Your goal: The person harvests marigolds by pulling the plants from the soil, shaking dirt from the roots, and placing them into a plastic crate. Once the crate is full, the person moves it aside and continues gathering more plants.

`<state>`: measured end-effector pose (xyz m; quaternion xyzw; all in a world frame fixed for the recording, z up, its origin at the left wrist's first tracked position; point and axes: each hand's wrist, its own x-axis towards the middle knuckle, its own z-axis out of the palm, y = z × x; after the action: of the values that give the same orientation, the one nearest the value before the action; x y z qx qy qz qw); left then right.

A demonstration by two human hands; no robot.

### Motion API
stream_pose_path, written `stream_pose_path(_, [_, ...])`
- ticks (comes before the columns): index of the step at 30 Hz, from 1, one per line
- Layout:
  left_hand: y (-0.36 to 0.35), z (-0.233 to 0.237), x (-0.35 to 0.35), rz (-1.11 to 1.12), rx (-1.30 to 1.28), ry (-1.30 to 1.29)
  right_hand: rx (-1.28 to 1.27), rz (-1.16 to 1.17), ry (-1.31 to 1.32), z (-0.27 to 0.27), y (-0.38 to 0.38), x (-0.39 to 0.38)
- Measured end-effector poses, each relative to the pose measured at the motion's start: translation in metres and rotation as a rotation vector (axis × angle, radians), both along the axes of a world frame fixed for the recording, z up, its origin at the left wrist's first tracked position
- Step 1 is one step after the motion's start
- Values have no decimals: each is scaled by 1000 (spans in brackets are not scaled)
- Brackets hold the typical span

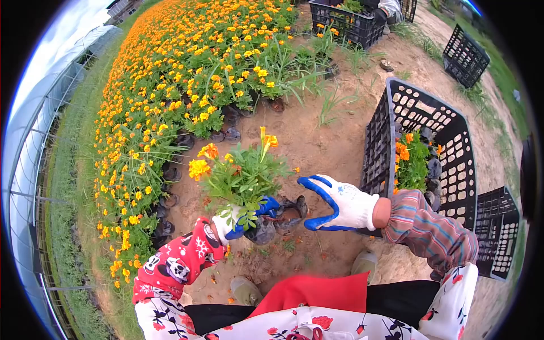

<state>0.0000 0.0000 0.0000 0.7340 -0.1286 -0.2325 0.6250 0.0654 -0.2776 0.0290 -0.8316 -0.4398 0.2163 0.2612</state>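
Note:
My left hand (243, 221), in a white and blue glove, holds a potted marigold plant (243, 175) with orange and yellow blooms. Its dark plastic bag pot (262, 231) hangs below the leaves, beside the blue fingers. Just to the right, my right hand (334, 204), gloved the same way, has thumb and fingers spread apart with nothing between them. A second dark bag (292, 209) shows between the two hands. Right of my right hand stands a black crate (377, 147) with orange marigolds (413, 158) in dark bags inside.
A dense bed of marigolds (187, 73) fills the left. More black crates stand at the top (340, 25), upper right (464, 56) and lower right (498, 232). Another person's gloved hand (379, 16) is at the top crate. My shoes (246, 290) rest on bare soil.

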Motion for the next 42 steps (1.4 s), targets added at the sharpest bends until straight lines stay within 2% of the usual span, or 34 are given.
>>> stream_pose_path(2, [-8, 15, 16, 22, -104, 23, 77, -78, 180, -9, 14, 1])
stream_pose_path(3, [-24, 50, 22, 62, -152, 31, 218, -90, 286, 3, 10, 3])
stream_pose_path(5, [-41, 62, 29, 100, -235, -44, 332, -126, 301, 0, 5, 12])
stream_pose_path(6, [-47, 61, 28, 87, -299, -12, 235, -254, 674, 17, -2, 7])
stream_pose_path(7, [-53, 59, 26, 85, -310, -6, 326, -284, 783, 21, -6, 3])
stream_pose_path(9, [-55, 43, 26, 275, -445, 233, 382, -296, 969, 28, -8, 3])
stream_pose_path(10, [-54, 30, 30, 177, -501, 105, 383, -303, 959, 30, -9, 4])
stream_pose_path(11, [-51, 21, 32, 175, -506, 84, 384, -310, 950, 29, -10, 5])
stream_pose_path(14, [-73, 41, 34, -11, -96, -226, 413, -282, 851, 22, -8, 5])
stream_pose_path(15, [-72, 24, 39, -29, -72, -302, 461, -269, 841, 21, -7, 4])
stream_pose_path(16, [-72, 6, 43, -45, -50, -378, 458, -223, 488, 6, -7, 7])
stream_pose_path(17, [-77, 23, 43, -98, -96, -320, 357, -251, 435, 15, -6, 5])
stream_pose_path(21, [-65, -5, 56, -130, -193, -388, 237, -168, 225, 9, -18, 19])
stream_pose_path(22, [-62, -13, 60, -151, -25, -427, 359, -179, 396, 18, -25, 20])
stream_pose_path(23, [-57, -21, 61, -159, 40, -431, 297, -303, 477, 15, -32, 27])
stream_pose_path(25, [-52, -25, 59, -168, 107, -406, 458, -457, 577, 32, -40, 32])
stream_pose_path(29, [-50, -24, 46, -212, 154, -334, 440, -592, 481, 87, -31, 21])
stream_pose_path(31, [-52, -21, 41, -249, 194, -319, 402, -376, 245, 94, -22, 16])
stream_pose_path(33, [-58, -18, 39, -274, 210, -289, 258, -83, -145, 96, -11, 11])
stream_pose_path(34, [-60, -16, 39, -267, 191, -262, 216, -35, -274, 87, -6, 5])
stream_pose_path(35, [-64, -15, 39, -243, 138, -208, 297, 3, -424, 67, -5, 3])
stream_pose_path(37, [-75, -16, 41, -100, -223, 127, 217, 18, -470, 50, 0, 1])
stream_pose_path(39, [-55, -49, 46, -119, -32, -112, 181, -11, -456, 44, 0, 2])
stream_pose_path(40, [-51, -58, 51, -73, -12, -84, 103, 0, -451, 43, -2, 4])
stream_pose_path(42, [-40, -71, 58, -8, 145, -280, 28, 18, -444, 40, -5, 8])
